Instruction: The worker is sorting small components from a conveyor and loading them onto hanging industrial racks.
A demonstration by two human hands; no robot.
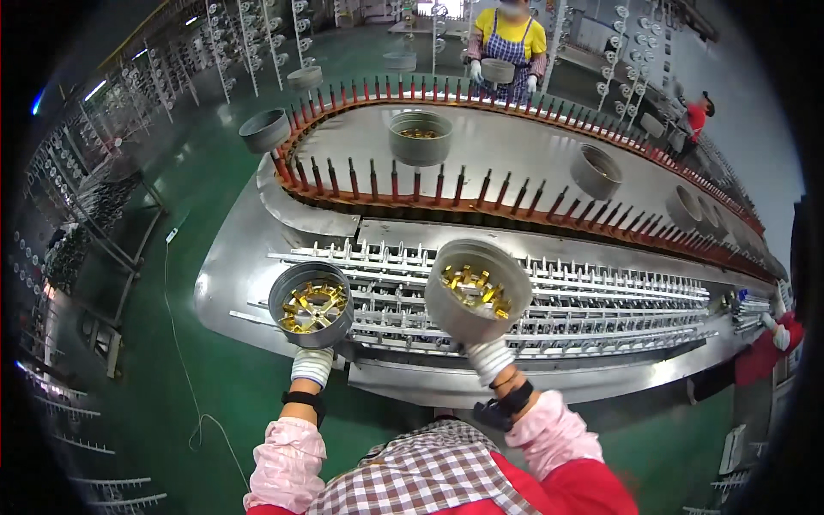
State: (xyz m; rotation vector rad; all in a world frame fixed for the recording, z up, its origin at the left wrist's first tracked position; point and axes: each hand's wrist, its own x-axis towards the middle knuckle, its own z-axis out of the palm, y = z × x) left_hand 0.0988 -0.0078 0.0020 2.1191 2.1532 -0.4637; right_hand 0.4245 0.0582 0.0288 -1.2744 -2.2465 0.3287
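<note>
My left hand [312, 364], in a white knit glove, holds a dark grey round tub [342, 328] from its near side. Gold-coloured metal parts [314, 306] lie in this tub, one of them spoked like a small wheel. My right hand [490, 360], gloved as well, grips a lighter grey tub [455, 324] that also contains gold parts [475, 290]. Both tubs hang over rows of silver racks [601, 300] with short upright pins. The fingers of both hands are mostly hidden beneath and behind the tubs.
A looped conveyor with red upright spindles [395, 180] runs round a metal table [515, 146]. Several grey tubs, one with gold parts [419, 136], stand along it. Across it, a person in yellow [511, 43] holds a tub. Another person's red sleeve [760, 359] is at right.
</note>
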